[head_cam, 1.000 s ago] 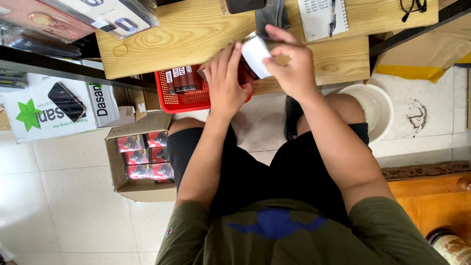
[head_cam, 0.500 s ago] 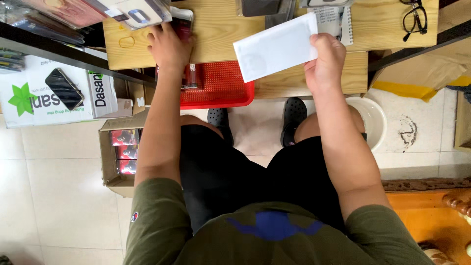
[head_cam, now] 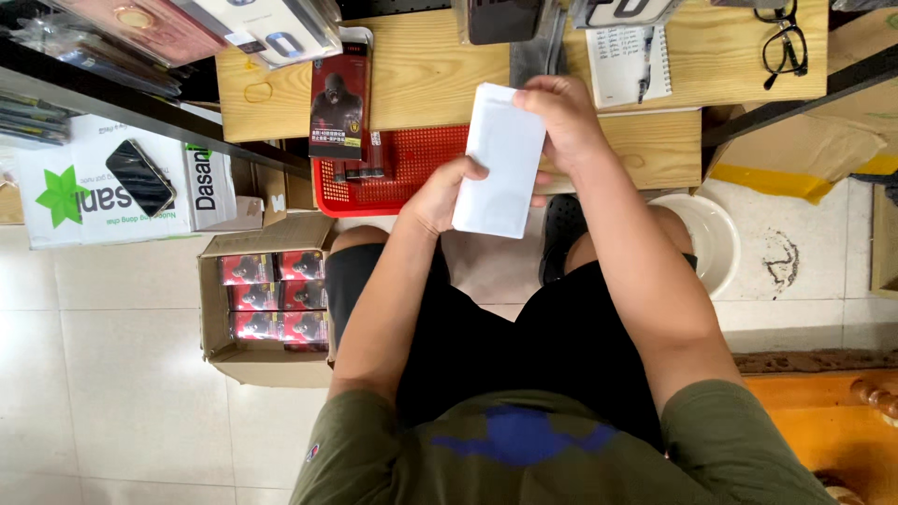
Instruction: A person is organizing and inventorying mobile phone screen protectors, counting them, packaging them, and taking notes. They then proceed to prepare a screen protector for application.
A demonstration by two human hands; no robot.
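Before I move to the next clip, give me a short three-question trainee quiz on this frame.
1. True or false: both hands are on the white flat packet.
2. Which thing lies on the desk near the right hand?
A. a notebook
B. a kettle
C. a hammer
3. Fill in: the open cardboard box on the floor holds rows of ___ and black packs.

Key
1. True: the left hand grips its lower left edge, the right hand its upper right corner.
2. A: the notebook lies just beyond the right hand, a pen on it.
3. Red.
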